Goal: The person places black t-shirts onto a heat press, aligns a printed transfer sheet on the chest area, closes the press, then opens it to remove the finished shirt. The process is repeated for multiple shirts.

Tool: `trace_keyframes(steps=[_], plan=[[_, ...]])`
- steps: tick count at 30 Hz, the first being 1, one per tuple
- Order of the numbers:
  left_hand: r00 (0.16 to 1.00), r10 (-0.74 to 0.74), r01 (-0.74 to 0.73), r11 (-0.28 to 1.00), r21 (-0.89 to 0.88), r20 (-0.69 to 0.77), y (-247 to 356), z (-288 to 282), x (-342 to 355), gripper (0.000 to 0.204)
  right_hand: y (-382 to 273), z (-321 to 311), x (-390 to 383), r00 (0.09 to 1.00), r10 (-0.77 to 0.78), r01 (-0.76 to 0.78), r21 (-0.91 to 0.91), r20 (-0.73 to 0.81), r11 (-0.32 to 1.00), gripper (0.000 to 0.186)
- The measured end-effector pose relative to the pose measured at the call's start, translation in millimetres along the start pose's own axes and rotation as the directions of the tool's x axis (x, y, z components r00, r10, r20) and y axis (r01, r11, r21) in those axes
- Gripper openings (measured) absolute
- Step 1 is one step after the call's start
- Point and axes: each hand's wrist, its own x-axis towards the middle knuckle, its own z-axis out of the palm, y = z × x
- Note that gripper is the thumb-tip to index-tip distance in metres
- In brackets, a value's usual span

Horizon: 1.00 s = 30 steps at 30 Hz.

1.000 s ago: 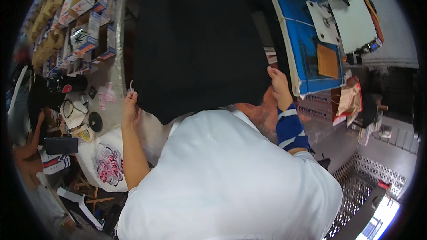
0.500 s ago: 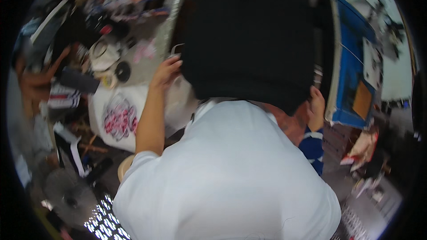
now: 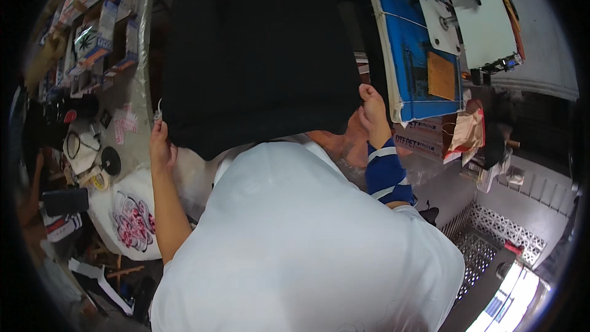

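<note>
A wide piece of black cloth [image 3: 258, 55], perhaps a garment, stretches out in front of me, its near edge hanging close to my chest. At its near left corner, my left hand [image 3: 161, 144] is closed on the edge, thumb and fingers pinching it. My right hand [image 3: 373, 109] grips the opposite edge near the right corner, the fingers curled. Between the hands the cloth looks fairly taut, with a slight sag along the near edge. Whatever lies beneath the cloth is hidden.
To the right stands a blue machine bed [image 3: 409, 43] with a metal plate [image 3: 437, 21] and a brown pad [image 3: 441, 75]. A paper bag [image 3: 467, 129] sits beyond it. On the left are open boxes [image 3: 98, 31], a printed white cloth [image 3: 132, 221], a black disc [image 3: 110, 160] and a dark tablet-like slab [image 3: 66, 201].
My view has swung to the right, so the surroundings shift left and look sharper. Both hands keep hold of the black cloth, which stays spread between them.
</note>
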Motion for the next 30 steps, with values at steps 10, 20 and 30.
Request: trace_keyframes(steps=[10,20,30], plan=[[0.991,0.039,0.060,0.734,0.676,-0.129,-71,7,37,0.044,61,4,21,0.925,-0.145,0.331,-0.561,0.350,0.759,0.031],[0.912,0.383,-0.122,0.597,0.793,-0.148,63,74,224,0.065,-125,154,221,0.869,-0.493,0.362,-0.739,0.046,0.568,0.033],[0.974,-0.214,0.228,0.926,0.299,-0.080,107,212,385,0.050,-157,234,351,0.875,0.436,-0.436,-0.047,0.212,0.899,0.033]])
